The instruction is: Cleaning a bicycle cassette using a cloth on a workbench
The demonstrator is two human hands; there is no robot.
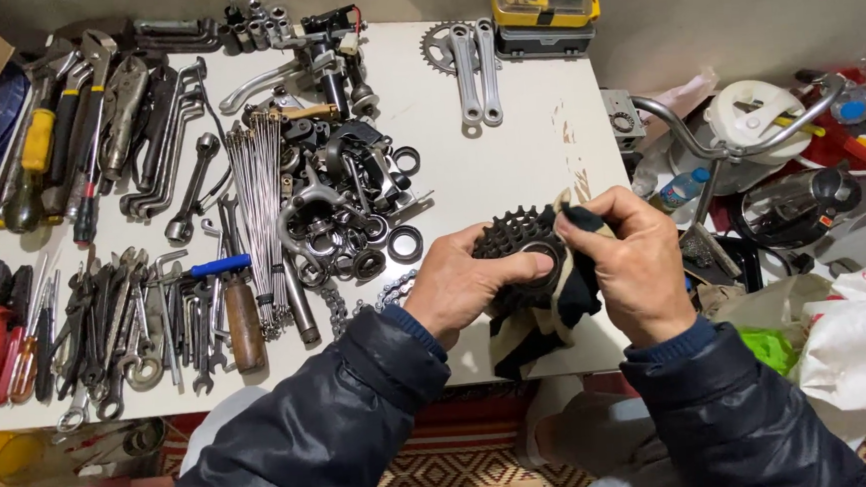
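My left hand [461,284] grips a black toothed bicycle sprocket cluster [513,237] just above the near edge of the white table [508,159]. Its thumb lies across the centre ring of the cluster. My right hand [635,266] holds a black and cream striped rag [548,317] pressed against the right side of the cluster. The rag's loose end hangs down below both hands. Both arms wear dark padded sleeves.
Wrenches, pliers and screwdrivers [107,314] cover the table's left. A bundle of spokes [263,214], rings and metal bike parts [346,209] lie in the middle, crank arms [473,71] at the back. A handlebar [728,145], bottle and bags crowd the floor at right.
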